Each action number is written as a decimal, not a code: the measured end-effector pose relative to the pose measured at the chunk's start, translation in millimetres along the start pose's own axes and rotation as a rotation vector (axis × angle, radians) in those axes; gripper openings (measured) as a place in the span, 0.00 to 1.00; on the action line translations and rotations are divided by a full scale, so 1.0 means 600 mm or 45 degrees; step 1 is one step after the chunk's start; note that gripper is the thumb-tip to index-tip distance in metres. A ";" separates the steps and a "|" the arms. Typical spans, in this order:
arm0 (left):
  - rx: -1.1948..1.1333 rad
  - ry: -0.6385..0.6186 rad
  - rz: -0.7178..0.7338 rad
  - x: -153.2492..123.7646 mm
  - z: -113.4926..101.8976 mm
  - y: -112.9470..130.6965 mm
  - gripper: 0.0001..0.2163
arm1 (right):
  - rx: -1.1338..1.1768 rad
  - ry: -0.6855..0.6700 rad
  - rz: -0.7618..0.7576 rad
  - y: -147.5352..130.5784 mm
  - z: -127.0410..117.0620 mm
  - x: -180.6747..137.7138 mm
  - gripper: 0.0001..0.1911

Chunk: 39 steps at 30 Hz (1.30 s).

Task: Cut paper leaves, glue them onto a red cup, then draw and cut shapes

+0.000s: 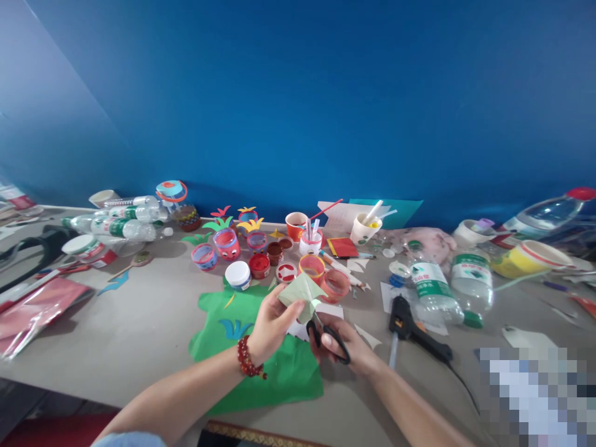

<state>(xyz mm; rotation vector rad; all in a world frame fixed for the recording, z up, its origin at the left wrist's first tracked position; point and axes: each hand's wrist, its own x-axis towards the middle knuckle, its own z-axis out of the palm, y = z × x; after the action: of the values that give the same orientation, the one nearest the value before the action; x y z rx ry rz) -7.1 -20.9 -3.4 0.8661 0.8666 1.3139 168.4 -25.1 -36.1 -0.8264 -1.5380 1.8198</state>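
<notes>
My left hand pinches a piece of pale green paper between thumb and fingers. In my right hand is a pair of scissors with black handles; its blades meet the lower right edge of the paper, and how far they are apart is hard to tell. Both hands are above a green sheet that lies on the table. A blue leaf-shaped cutout rests on that sheet, left of the paper. White paper scraps lie close to my right hand.
Painted cups with paper leaves and open paint jars stand behind my hands. To the right are a black hot glue gun with its cord and clear plastic bottles. At left lie a red plastic-wrapped packet and more bottles.
</notes>
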 end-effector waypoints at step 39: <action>-0.192 0.006 -0.059 -0.001 -0.006 -0.014 0.16 | -0.041 0.045 -0.051 -0.002 0.006 0.002 0.31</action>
<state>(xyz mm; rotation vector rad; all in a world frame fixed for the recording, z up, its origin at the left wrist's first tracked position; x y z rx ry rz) -6.8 -22.0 -12.3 0.7214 0.7763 1.3235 164.7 -26.2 -34.5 -0.8326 -1.5548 1.7470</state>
